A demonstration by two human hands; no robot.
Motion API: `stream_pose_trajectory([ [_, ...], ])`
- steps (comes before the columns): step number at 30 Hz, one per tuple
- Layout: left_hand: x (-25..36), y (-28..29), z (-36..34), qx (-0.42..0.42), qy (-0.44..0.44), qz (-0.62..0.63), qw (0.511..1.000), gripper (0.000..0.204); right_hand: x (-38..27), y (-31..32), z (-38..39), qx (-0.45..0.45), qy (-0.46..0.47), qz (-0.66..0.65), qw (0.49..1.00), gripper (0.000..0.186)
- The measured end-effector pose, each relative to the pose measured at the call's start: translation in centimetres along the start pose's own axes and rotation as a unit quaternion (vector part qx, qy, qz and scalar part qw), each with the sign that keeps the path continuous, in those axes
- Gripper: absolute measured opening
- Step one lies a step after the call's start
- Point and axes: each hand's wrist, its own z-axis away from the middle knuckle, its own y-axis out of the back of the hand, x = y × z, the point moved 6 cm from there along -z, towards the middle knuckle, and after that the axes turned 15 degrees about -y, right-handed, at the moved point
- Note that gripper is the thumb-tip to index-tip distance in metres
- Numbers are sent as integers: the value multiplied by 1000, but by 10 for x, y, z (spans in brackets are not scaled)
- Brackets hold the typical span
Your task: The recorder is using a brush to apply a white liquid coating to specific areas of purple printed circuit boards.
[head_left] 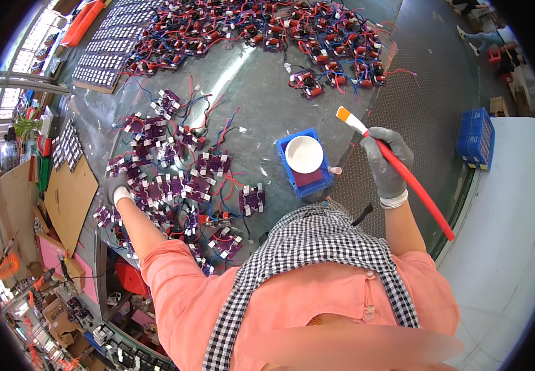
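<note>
My right hand [386, 162], in a grey glove, is closed round a paintbrush [411, 180] with a long red handle. The brush tilts up to the left, its pale, orange-tipped bristles in the air. Left of it, a white round tub [304, 154] with whitish contents sits in a blue plastic tray [312, 187]. My left hand [115, 185], also gloved, reaches to the left edge of a spread of purple circuit boards [171, 185] with white connectors and red and blue wires. Its fingers are too dark and small to make out.
Many boards with red parts and tangled wires [267, 28] cover the far side of the metal table [249, 86]. Sheets of small white-and-dark pieces [109, 46] lie at the far left. A blue crate [474, 139] stands at right, and a cardboard sheet [69, 201] leans at left.
</note>
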Motion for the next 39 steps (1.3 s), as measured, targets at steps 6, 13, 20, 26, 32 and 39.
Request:
stream_pose_trajectory([
  [6,350,65,201,218,-672,339,622,28,23,32,-12,22,-37,-6,999,12],
  [13,545,-35,295,-24,-744,-46,666,62,46,60,-8,-13,-16,5,1000,19],
  [20,507,-28,227,-140,-604,-9,784,46,63,27,-15,-188,34,63,980,15],
  [26,369,32,172,-158,-301,653,676,31,75,-65,-13,-294,262,112,912,16],
  [32,288,86,252,-232,-274,776,519,36,86,-75,-8,-320,320,184,873,14],
  [39,269,109,332,-312,-278,742,524,38,18,-11,-55,-327,10,-205,922,15],
])
